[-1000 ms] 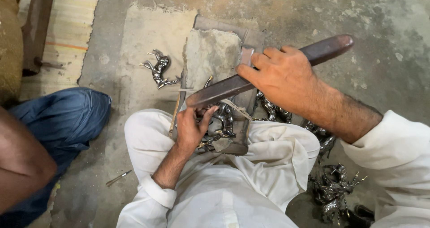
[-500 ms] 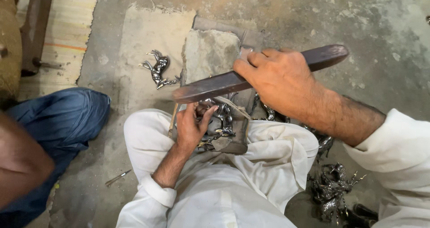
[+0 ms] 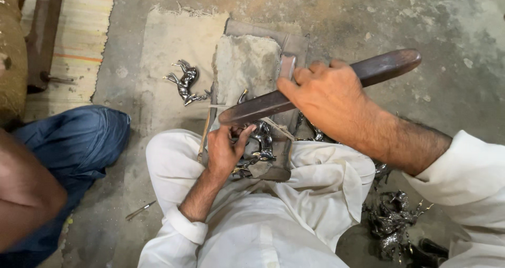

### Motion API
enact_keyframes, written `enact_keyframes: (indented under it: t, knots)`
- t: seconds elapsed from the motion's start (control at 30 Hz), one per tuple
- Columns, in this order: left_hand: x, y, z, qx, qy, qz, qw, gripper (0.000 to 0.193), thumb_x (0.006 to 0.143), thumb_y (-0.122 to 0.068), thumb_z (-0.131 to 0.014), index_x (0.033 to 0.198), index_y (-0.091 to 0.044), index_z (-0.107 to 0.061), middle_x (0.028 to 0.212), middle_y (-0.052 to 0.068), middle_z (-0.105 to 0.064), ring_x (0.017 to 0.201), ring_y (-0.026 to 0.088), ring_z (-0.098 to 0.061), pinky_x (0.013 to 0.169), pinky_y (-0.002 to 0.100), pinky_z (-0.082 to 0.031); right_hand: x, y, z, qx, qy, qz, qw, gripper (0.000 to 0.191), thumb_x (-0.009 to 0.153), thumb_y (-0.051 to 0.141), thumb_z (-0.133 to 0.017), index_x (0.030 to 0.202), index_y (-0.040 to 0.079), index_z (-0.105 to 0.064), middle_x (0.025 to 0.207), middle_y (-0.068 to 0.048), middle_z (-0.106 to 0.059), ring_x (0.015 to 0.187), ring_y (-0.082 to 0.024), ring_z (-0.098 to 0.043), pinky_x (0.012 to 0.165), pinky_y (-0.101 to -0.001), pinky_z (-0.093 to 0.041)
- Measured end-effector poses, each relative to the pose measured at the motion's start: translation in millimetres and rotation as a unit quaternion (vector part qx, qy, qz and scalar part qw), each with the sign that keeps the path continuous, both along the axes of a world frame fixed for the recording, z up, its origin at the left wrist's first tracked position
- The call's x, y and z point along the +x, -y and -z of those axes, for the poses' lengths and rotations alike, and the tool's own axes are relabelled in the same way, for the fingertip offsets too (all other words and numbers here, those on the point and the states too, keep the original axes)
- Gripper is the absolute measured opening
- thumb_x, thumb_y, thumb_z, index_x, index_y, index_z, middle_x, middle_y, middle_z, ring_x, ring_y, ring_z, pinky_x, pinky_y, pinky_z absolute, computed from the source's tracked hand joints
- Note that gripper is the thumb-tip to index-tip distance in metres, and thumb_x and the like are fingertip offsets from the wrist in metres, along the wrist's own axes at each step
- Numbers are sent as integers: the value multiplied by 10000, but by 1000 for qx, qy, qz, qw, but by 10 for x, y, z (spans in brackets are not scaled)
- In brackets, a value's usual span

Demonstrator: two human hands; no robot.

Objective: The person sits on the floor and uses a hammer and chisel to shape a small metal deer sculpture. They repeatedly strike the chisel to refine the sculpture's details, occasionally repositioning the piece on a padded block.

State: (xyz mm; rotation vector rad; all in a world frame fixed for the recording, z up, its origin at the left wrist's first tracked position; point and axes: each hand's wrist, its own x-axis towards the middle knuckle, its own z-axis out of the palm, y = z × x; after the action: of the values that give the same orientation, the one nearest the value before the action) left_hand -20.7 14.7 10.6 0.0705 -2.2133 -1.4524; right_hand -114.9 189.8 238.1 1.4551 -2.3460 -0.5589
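The person sat on the concrete floor (image 3: 447, 21) in white clothes, knees drawn up, working over a rough stone block (image 3: 246, 65) that lay on a worn piece of sacking (image 3: 168, 47) in front of them. The right hand (image 3: 329, 97) was clamped around the middle of a long, dark, flat metal file (image 3: 263, 106), whose thicker rounded handle end stuck out up and to the right past the knuckles while the tapered tip pointed left and down. The tip sat just above the left hand (image 3: 225, 151), which was closed on a small shiny metal animal figurine (image 3: 260, 142), thumb and fingers wrapped about it and pressing it down against a wooden rest (image 3: 273, 170) between the thighs. The file appeared to touch the figurine, though the exact contact was hidden by the blade. Another silver horse figurine (image 3: 185, 83) lay on its side on the sacking, just left of the stone block and well apart from both hands. A heap of similar dark metal figurines (image 3: 392, 223) was piled on the floor beside the right thigh. A thin metal tool (image 3: 140, 210) lay on the floor near the left elbow. At the left edge, another person's blue-trousered knee (image 3: 73, 147) and bare arm (image 3: 23, 194) came into view, beside a striped mat (image 3: 79, 42).
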Motion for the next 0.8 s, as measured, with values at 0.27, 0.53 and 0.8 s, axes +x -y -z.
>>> enact_keyframes:
  t: [0.27,0.53,0.8]
  knots:
    - [16,6,-27,0,15,22,1000,250,884,-151,-834,980,16,-676,702,123,-728,518,196,-687,485,319,-504,11,6,0,-2,12,2,1000,225,807,201,-681,1028,165,-669,846,-36,-699,790,-242,-722,603,-394,-540]
    - [-7,-11,12,-2,-39,44,998,234,946,-194,-807,968,-6,-669,800,135,-749,656,231,-760,567,333,-571,41,-68,-36,-82,43,1,996,304,788,160,-675,1091,146,-664,897,-47,-686,835,-248,-708,692,-397,-544]
    - [15,-30,2,-44,-26,49,997,252,927,-191,-798,992,1,-648,702,136,-695,545,298,-670,507,395,-503,99,-111,-120,-111,56,-21,992,299,753,170,-681,1050,150,-650,906,-51,-673,831,-263,-700,680,-391,-524]
